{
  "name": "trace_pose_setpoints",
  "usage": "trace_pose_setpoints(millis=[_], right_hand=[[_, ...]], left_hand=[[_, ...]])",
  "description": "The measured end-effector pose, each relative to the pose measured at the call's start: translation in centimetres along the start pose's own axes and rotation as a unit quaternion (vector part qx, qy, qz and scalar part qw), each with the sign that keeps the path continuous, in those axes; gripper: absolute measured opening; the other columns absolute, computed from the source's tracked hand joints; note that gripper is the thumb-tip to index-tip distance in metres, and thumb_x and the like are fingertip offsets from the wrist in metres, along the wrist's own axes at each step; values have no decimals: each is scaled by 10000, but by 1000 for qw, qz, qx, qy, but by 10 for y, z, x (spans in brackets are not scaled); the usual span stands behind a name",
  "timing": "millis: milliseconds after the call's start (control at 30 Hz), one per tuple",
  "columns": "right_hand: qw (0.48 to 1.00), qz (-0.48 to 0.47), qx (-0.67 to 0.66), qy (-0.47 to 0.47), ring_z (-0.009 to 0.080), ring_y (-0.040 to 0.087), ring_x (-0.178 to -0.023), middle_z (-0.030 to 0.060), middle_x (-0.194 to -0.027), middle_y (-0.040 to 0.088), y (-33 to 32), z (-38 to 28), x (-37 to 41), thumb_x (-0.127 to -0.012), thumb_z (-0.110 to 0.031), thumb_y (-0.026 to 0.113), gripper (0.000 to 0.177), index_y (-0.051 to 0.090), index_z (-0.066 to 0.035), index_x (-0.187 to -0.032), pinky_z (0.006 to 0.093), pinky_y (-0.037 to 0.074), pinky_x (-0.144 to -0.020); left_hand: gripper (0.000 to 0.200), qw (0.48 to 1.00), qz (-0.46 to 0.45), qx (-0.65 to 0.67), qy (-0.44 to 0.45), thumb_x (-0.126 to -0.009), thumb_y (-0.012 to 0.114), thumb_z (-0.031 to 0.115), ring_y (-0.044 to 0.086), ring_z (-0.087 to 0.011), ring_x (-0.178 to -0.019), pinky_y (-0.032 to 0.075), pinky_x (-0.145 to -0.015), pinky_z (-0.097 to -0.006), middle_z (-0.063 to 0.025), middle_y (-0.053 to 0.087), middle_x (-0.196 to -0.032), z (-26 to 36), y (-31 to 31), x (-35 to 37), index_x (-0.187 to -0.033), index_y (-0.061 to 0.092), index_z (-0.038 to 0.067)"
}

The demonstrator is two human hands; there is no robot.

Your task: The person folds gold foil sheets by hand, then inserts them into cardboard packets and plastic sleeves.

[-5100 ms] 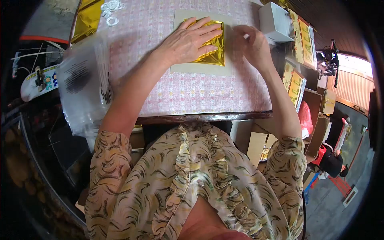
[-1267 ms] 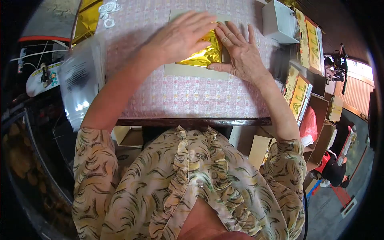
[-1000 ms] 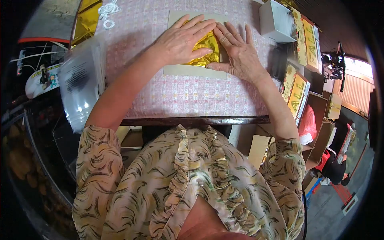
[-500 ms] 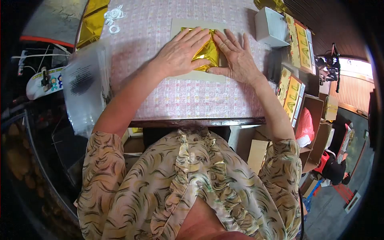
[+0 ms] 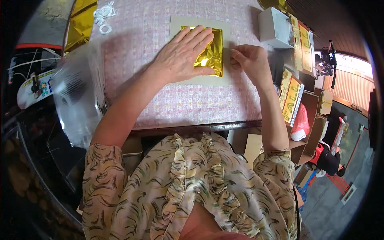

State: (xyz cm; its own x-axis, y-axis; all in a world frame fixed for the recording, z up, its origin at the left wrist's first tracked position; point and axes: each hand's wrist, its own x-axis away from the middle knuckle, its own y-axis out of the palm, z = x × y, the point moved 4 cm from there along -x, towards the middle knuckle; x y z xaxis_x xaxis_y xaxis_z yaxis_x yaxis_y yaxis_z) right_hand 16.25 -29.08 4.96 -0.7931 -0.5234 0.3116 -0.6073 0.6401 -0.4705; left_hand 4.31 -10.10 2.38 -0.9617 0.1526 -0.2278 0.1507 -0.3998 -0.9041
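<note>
A folded, shiny gold foil sheet (image 5: pixel 214 50) lies on a grey cardboard sheet (image 5: pixel 178 25) on the table. My left hand (image 5: pixel 182 54) rests flat over the foil's left part, fingers stretched out and thumb along its lower edge. Just off the board's right edge, my right hand (image 5: pixel 251 62) is curled with thumb and fingertips drawn together. Whatever it may hold is too small or hidden to make out.
Clear plastic bags (image 5: pixel 78 90) hang over the table's left edge, below coiled white cord (image 5: pixel 105 14). More gold foil (image 5: pixel 81 24) lies at the upper left. A white box (image 5: pixel 275 28) and FALL packages (image 5: pixel 291 98) stand at the right. A person (image 5: pixel 330 160) is farther right.
My right hand has lifted off the foil, moved right and curled its fingers. The foil's right side now shows. My left hand stays flat on the foil.
</note>
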Motion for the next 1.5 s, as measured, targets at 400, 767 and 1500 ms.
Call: trace_pose_setpoints(millis=[400,767,1500], right_hand=[[963,-103,-202,143,118,709,-725,73,-864,753,26,28,-4,-932,-158,784,199,752,21,-1014,278,580,-617],[948,-104,-283,101,139,724,-781,119,-945,779,17,21,55,-958,-74,732,148,765,43,-1043,279,591,-710],[896,-123,-425,20,178,726,-895,140,-1040,770,23,17,101,-946,-52,724,197,749,52,-1112,322,578,-842]], left_hand=[[1071,1000,0,-20,5,-864,596,761,260,-288,-1553,168,-1305,-463,-109,273,-1687,-3,5,2,-1616,280,68],[450,945,242,193,-106,-958,689,55,603,-250,-1304,455,-1097,-362,-144,632,-1417,-1,-99,21,-1393,584,10],[221,748,132,590,-272,-998,683,120,679,-83,-904,531,-773,-228,-87,742,-1015,40,-54,102,-1134,674,-54]])
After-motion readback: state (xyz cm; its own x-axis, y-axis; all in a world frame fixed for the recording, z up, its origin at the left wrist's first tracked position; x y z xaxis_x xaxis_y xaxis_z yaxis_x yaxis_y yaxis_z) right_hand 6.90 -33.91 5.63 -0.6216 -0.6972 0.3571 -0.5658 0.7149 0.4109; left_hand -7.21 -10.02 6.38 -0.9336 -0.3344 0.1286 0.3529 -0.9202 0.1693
